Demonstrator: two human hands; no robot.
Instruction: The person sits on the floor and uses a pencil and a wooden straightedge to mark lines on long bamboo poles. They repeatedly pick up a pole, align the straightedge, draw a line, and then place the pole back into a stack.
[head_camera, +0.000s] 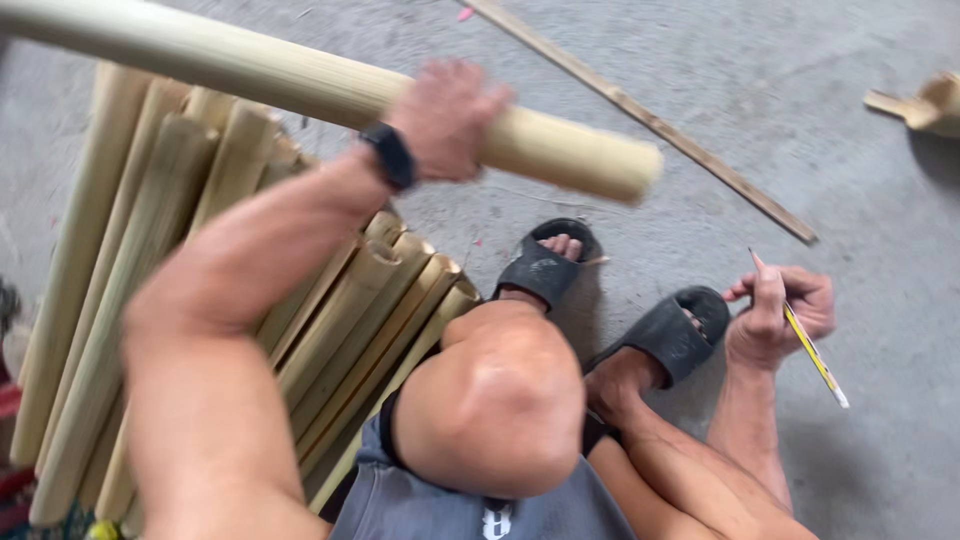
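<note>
- My left hand is wrapped tight around a thick bamboo pole, near its cut end.
- I hold that pole up in the air, lying almost flat, above my knee.
- A black watch sits on my left wrist.
- My right hand is down low by my foot, and its fingers are pinched shut on a yellow pencil.
- The pencil slants down and away from my hand, close to the floor.
- My two hands are well apart, one high and one low.
- I think a good way to do this part is to keep a firm hold so the heavy pole does not tip or roll.
- I also think the pencil tip should stay away from my toes.
- My feet are in black slide sandals on the grey concrete floor.
- On my left lies a stack of split bamboo pieces, side by side.
- A thin wood strip lies slanted on the floor past my feet.
- A small bamboo scrap sits far off on the right.
</note>
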